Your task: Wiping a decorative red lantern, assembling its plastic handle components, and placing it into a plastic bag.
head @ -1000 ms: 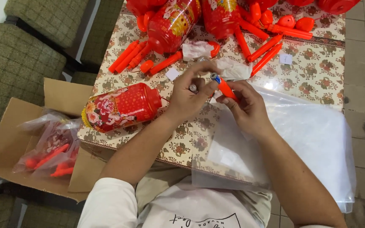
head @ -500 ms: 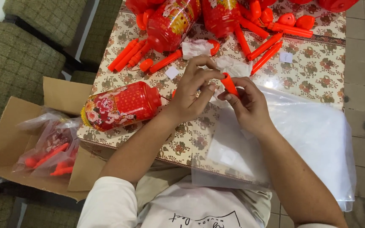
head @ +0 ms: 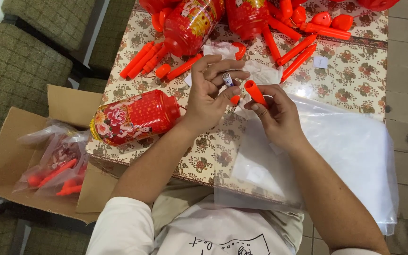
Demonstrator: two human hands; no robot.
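My left hand pinches a small cylindrical battery between thumb and fingers, above the patterned table. My right hand grips a short orange plastic tube, its open end tilted towards the battery, a few centimetres away. A red lantern with flower print lies on its side just left of my left wrist. A large clear plastic bag lies under my right forearm.
More red lanterns and several orange sticks cover the far side of the table. A cardboard box at the left holds bagged lantern parts. Green-checked chairs stand beyond it. Tiled floor lies to the right.
My hands have drawn slightly apart: the battery is now held clear in my left hand and the orange tube stays in my right, tilted up.
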